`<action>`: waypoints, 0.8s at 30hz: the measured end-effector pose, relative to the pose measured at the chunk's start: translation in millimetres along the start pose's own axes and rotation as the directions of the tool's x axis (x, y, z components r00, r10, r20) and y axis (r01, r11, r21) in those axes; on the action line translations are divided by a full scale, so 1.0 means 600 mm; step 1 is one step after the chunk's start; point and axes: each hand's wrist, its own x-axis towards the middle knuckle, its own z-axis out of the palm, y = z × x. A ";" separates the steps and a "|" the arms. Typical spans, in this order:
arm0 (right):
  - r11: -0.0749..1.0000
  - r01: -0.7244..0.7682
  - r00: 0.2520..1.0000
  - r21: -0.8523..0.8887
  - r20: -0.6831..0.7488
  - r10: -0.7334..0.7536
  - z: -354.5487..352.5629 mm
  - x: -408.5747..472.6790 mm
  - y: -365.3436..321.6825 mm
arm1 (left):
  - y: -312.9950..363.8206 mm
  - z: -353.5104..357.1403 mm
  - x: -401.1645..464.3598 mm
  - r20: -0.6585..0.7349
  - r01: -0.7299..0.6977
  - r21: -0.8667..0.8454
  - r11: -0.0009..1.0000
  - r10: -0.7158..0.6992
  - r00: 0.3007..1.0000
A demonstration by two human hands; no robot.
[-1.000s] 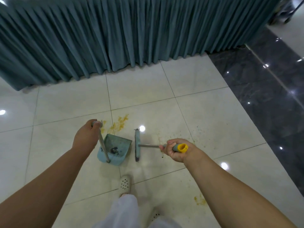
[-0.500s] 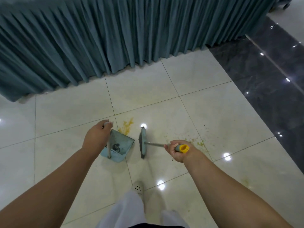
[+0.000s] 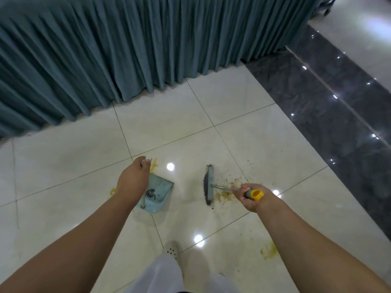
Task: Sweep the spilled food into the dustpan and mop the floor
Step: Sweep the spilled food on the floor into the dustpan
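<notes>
A: so what's each hand up to?

B: left hand (image 3: 131, 182) is wrapped round the top of the dustpan (image 3: 156, 195) handle, and covers most of it. Pan sits on the floor (image 3: 243, 136) at lower centre with something dark inside, can't tell what. Right hand (image 3: 250, 196) is gripping the broom (image 3: 209, 185) by its yellow-capped end, brush head down on the tiles.

A: and the spilled food (image 3: 227, 191)?

B: brownish crumbs just right of the brush head, partly behind the handle. Yellow smears (image 3: 269, 250) lower right. One shoe (image 3: 171, 250) peeks out at the bottom, legs cut off.
</notes>
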 end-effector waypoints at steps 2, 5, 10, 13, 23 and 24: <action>0.998 0.027 1.000 -0.062 -0.003 -0.028 0.007 -0.005 0.008 | 0.001 -0.001 0.005 0.007 -0.013 0.007 1.000 0.013 1.000; 0.989 0.044 0.999 -0.143 0.002 -0.044 0.024 -0.017 0.022 | -0.004 -0.008 0.010 0.023 -0.017 0.013 1.000 0.017 1.000; 0.987 -0.001 0.997 -0.160 0.076 0.013 0.067 -0.019 0.035 | -0.011 -0.032 0.016 0.004 -0.005 -0.016 1.000 0.005 1.000; 0.987 -0.064 0.989 -0.148 0.125 0.083 0.107 0.006 0.051 | -0.017 -0.046 0.022 -0.003 0.012 -0.022 1.000 -0.012 1.000; 0.992 -0.123 0.970 0.004 0.214 0.119 0.217 0.064 0.101 | -0.031 -0.061 0.053 -0.019 0.041 -0.036 0.998 -0.042 0.999; 0.993 -0.114 0.972 0.018 0.210 0.108 0.217 0.068 0.096 | -0.032 -0.059 0.055 -0.015 0.036 -0.044 0.998 -0.037 0.999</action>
